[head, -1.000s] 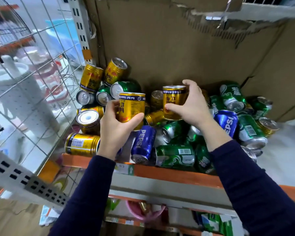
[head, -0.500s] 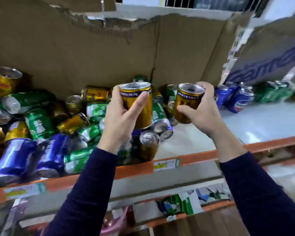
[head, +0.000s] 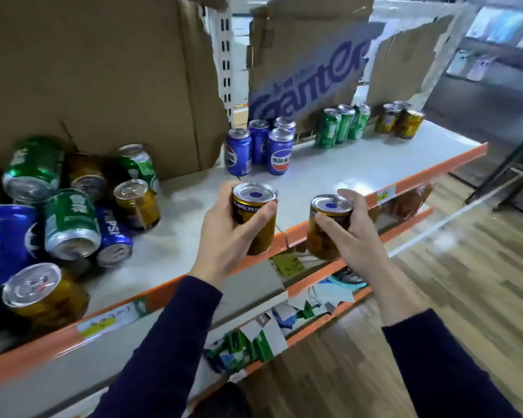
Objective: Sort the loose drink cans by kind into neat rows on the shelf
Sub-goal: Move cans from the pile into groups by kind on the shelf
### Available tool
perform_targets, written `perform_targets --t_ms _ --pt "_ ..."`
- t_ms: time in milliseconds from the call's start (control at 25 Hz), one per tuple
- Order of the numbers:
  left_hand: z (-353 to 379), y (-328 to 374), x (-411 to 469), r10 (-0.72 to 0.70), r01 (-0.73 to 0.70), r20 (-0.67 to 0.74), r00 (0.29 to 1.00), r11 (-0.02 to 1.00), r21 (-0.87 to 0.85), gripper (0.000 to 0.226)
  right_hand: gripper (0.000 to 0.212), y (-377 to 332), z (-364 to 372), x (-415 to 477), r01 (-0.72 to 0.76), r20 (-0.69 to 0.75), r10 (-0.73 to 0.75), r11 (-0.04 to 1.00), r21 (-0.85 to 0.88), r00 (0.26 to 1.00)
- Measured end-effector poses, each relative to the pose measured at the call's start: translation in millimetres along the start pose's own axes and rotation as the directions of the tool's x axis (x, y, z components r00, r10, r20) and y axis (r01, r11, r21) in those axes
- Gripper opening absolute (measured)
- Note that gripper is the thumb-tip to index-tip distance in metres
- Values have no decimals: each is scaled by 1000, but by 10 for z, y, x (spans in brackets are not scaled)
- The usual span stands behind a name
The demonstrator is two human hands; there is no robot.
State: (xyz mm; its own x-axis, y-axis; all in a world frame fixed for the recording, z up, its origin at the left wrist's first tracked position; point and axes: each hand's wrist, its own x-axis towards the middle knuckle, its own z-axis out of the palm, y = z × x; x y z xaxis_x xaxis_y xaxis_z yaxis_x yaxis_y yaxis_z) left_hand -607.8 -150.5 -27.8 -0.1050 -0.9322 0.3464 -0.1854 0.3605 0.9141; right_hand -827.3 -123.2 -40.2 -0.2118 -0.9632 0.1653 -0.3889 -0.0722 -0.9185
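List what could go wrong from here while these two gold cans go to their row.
1. The left hand grips one gold can and the right hand a second gold can, so no hand is free to steady the standing gold row; a nudge might topple it.
2. In the heaped loose pile, the front gold can lies near the orange shelf edge and may roll off.

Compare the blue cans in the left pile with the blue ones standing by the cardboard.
Pose: the piled blue cans lie tipped over; the standing blue cans are upright.
Grouping: the piled blue cans are jumbled among green cans and gold cans; the standing blue cans form their own cluster.
Both are Pepsi cans on the same shelf.
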Motion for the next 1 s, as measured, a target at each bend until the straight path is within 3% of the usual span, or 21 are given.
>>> perform_targets --t_ms 280,680,1000 --pt "965 -243 761 3 -8 119 993 999 42 50 68 547 -616 634 -45 -98 43 999 -17 994" --pt "2009 -572 2188 -14 4 115 993 997 82 58 65 1083 -1379 2122 -55 -185 22 982 -178 982" --pt "2778 -754 2728 -23 0 145 989 988 157 60 59 1530 -1941 2971 -85 -221 52 986 -143 974"
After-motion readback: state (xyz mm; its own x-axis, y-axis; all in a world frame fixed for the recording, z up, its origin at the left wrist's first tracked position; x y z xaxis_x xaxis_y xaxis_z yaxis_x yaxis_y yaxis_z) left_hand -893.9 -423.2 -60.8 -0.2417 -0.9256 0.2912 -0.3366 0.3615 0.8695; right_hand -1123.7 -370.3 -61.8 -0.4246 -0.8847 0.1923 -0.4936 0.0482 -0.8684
